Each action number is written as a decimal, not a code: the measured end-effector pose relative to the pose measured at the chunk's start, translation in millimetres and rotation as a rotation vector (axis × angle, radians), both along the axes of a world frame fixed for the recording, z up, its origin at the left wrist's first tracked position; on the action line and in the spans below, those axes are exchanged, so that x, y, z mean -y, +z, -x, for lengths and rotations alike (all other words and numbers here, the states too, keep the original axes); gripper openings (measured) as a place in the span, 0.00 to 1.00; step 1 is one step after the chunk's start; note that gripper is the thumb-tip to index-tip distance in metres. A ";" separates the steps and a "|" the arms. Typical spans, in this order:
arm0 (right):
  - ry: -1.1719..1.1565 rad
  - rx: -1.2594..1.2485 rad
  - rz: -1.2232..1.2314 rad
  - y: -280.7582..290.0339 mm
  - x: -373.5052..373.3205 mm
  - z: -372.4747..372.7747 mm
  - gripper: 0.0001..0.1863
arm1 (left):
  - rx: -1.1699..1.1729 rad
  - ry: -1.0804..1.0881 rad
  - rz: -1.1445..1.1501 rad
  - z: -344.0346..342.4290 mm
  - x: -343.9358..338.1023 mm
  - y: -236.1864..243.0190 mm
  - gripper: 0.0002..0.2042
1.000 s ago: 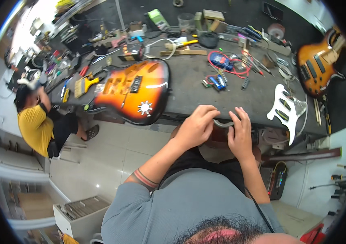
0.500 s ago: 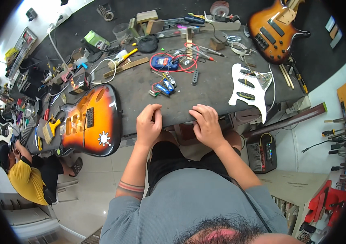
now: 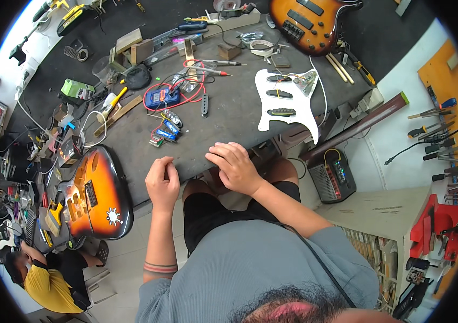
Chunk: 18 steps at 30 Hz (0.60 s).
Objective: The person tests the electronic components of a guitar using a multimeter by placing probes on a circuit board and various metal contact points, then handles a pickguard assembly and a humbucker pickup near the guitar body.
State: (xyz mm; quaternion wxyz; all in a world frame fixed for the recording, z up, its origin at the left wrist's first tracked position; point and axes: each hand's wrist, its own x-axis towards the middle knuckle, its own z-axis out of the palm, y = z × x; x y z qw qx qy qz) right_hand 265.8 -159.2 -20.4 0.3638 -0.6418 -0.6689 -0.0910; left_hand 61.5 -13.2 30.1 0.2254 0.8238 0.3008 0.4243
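My left hand [image 3: 162, 182] rests at the front edge of the dark workbench [image 3: 229, 116], its fingers curled in and nothing seen in them. Beside it, my right hand [image 3: 235, 168] lies over the same edge, fingers stretched out and holding nothing. Just beyond my hands are blue batteries with wires [image 3: 168, 131] and a black single-coil pickup [image 3: 204, 105]. A blue multimeter [image 3: 160, 99] with red leads sits behind them. To the right lies a white guitar pickguard [image 3: 280, 105] with pickups and wiring. A sunburst guitar body [image 3: 97, 196] is at my left.
A sunburst bass [image 3: 315, 27] stands at the far right of the bench. Wood blocks [image 3: 132, 48], a roll of tape [image 3: 262, 47] and tools line the back. A small amplifier [image 3: 332, 177] is below right. A person in a yellow shirt [image 3: 54, 288] sits at the left.
The view has turned to the right, so the bench things appear farther left. Both hands keep nearly the same pose at the bench edge.
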 end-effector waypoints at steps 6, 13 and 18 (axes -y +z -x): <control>-0.005 0.027 -0.032 -4.8 -0.5 -0.7 0.34 | -0.001 0.021 -0.021 0.1 1.4 -0.9 0.04; -0.009 0.041 -0.047 -7.6 -0.8 -0.5 0.34 | 0.000 0.022 -0.070 -0.7 1.1 -1.8 0.06; -0.020 0.061 -0.056 -11.0 -3.7 -0.1 0.35 | -0.010 0.022 -0.086 1.8 -0.4 -4.6 0.06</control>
